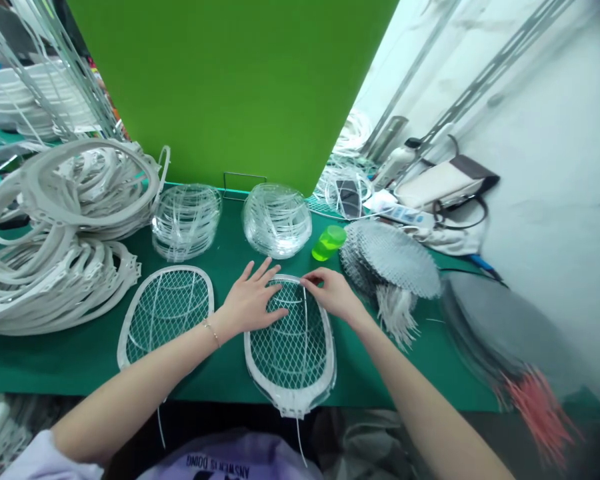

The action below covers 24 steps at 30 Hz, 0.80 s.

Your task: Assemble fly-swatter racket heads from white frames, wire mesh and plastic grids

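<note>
A white oval racket frame (290,393) with diamond-pattern wire mesh lies flat on the table before me, its short neck toward me and a thin white wire (301,440) trailing from it. Over the mesh's upper left, my left hand (253,298) is open, fingers spread across the frame's edge. My right hand (333,293) pinches at the top right rim, near the upper end of a white strip (306,327) running down the mesh; what its fingertips hold is too small to make out. A second meshed racket frame (211,287) lies to the left, partly behind my left forearm.
White frames (70,280) are heaped at left. Two stacks of clear plastic pieces, a left stack (186,223) and a right stack (277,223), stand behind. Right are a green cup (329,243), grey mesh sheets (395,257) and a dark mesh pile (495,327) with red wires. A green panel (230,87) rises behind.
</note>
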Each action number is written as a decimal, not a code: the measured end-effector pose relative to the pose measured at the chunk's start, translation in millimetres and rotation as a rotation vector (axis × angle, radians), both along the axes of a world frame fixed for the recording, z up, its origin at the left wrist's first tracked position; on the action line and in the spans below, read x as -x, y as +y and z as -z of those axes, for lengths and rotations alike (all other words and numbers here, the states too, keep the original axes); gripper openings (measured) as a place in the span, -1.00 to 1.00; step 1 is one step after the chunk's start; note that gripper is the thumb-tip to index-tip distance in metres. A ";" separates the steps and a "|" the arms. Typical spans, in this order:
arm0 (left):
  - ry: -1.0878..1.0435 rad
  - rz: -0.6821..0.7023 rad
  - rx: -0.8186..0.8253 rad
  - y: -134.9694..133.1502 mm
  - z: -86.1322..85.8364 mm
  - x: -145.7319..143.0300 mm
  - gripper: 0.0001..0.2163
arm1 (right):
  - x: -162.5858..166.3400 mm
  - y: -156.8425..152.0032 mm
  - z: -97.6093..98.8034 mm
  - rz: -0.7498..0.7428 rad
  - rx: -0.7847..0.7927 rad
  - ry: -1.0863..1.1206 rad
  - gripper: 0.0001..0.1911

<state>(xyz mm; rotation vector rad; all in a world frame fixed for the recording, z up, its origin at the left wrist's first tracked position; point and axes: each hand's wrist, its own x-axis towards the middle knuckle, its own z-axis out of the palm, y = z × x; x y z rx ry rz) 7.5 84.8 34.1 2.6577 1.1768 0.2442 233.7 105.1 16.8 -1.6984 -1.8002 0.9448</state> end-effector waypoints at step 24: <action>0.013 0.055 0.092 10.6 -10.2 -6.6 -0.24 | -4.2 17.9 13.7 -0.007 0.187 0.354 -0.55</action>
